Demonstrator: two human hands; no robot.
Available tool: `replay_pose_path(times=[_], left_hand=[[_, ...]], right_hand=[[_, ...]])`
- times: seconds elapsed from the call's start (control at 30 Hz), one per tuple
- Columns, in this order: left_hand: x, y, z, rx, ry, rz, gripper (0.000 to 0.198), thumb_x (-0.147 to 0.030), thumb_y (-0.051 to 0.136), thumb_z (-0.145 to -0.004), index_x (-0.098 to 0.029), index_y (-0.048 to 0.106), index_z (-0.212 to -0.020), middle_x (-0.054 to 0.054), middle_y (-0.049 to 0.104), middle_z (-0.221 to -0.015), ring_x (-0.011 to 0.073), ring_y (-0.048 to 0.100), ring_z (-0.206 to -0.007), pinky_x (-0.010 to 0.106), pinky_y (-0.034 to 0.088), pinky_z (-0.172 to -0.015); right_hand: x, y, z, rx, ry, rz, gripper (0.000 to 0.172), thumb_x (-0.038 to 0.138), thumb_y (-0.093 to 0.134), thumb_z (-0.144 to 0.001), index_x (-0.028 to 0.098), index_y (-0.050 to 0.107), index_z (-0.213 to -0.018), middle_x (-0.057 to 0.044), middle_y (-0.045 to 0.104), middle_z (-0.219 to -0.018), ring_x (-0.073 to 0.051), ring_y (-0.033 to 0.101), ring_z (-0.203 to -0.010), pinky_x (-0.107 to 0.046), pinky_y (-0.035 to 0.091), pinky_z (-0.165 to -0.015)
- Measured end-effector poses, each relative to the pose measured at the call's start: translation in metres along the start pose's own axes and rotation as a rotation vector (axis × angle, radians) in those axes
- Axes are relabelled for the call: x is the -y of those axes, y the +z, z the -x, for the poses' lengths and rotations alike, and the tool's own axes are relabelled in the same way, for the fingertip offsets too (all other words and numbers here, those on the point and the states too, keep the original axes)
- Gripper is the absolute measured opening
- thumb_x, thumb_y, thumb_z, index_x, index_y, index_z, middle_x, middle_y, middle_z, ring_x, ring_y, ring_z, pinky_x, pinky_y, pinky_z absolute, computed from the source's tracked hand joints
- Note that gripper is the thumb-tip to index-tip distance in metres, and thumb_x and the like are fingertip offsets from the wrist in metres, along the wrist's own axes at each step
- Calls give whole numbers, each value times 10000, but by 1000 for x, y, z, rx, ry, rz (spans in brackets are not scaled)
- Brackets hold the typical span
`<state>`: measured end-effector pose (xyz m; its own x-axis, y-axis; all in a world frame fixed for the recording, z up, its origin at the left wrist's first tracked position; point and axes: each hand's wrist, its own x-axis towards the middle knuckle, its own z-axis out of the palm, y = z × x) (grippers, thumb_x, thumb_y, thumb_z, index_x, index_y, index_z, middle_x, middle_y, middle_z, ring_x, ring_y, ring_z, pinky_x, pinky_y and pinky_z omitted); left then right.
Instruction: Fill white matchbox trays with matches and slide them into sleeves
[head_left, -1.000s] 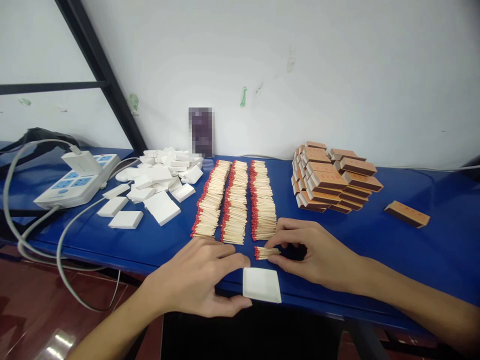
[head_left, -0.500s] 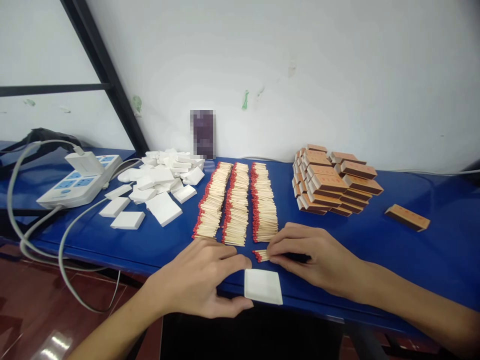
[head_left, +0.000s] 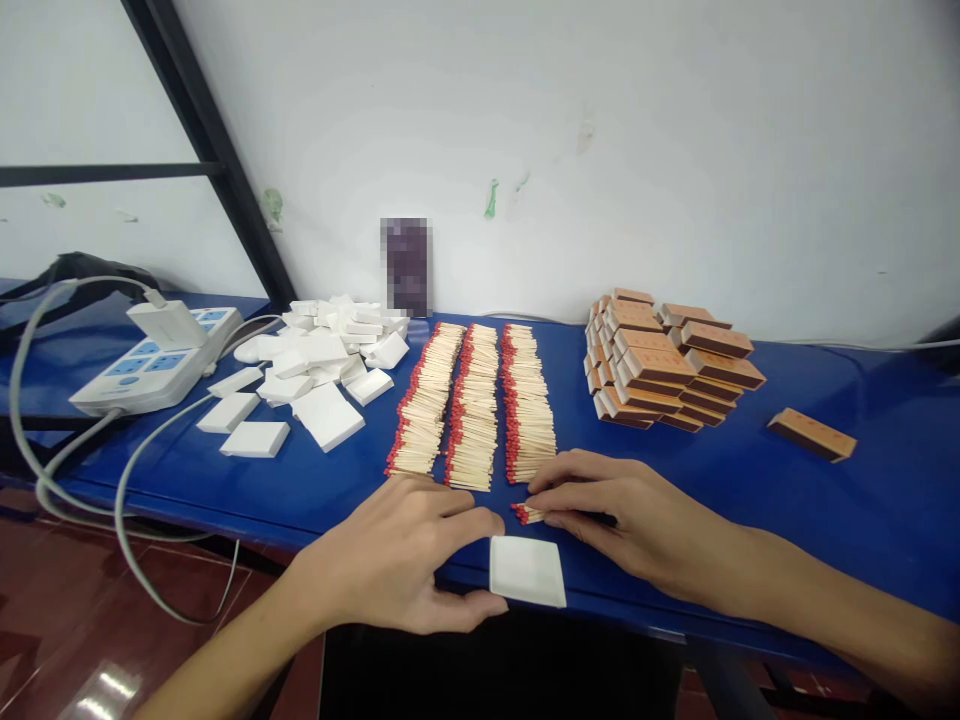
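Observation:
Near the table's front edge lies a white matchbox inner tray (head_left: pixel 527 571), its open side up. My left hand (head_left: pixel 409 555) has its thumb and index finger at the two left corners of this tray, steadying it. Just above and to the right, my right hand (head_left: pixel 600 510) pinches a small bunch of red-tipped matches (head_left: pixel 528 514), heads pointing left. Beyond the hands, three long rows of matches run away from me: a left row (head_left: pixel 426 400), a middle row (head_left: pixel 475 410) and a right row (head_left: pixel 528 405).
White inner trays (head_left: pixel 328 415) lie heaped at the left. Matchbox sleeves (head_left: pixel 649 365) are stacked at the right, with a single sleeve (head_left: pixel 814 434) apart from them. A power strip (head_left: pixel 154 365) with cables occupies the far left. A pixelated dark rectangle (head_left: pixel 409 265) stands against the wall.
My right fingers have shifted slightly on the bunch of matches, which has moved a little to the right. My left hand and the tray stay nearly still.

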<state>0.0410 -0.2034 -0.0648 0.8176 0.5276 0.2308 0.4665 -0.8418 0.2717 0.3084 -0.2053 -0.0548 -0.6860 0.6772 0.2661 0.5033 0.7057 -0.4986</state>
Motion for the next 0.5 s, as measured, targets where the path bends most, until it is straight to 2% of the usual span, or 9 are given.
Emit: replay_pose_path(times=[0.27, 0.5], left_hand=[[1, 1, 1, 8, -12, 3, 347, -478, 696, -843, -248, 641, -1096, -16, 700, -871, 224, 688, -780, 333, 439, -714], [1, 0, 0, -1, -13, 0, 357, -478, 709, -840, -249, 640, -1106, -11, 708, -891, 233, 697, -794, 337, 451, -732]], right_hand=[[-3, 2, 0, -53, -63, 45, 205, 112, 569, -958, 195, 745, -1024, -48, 716, -1000, -141, 680, -894, -225, 548, -791], [-1, -1, -2, -25, -41, 14, 203, 105, 546, -962, 188, 730, -960, -40, 716, -976, -135, 684, -867, -225, 546, -773]])
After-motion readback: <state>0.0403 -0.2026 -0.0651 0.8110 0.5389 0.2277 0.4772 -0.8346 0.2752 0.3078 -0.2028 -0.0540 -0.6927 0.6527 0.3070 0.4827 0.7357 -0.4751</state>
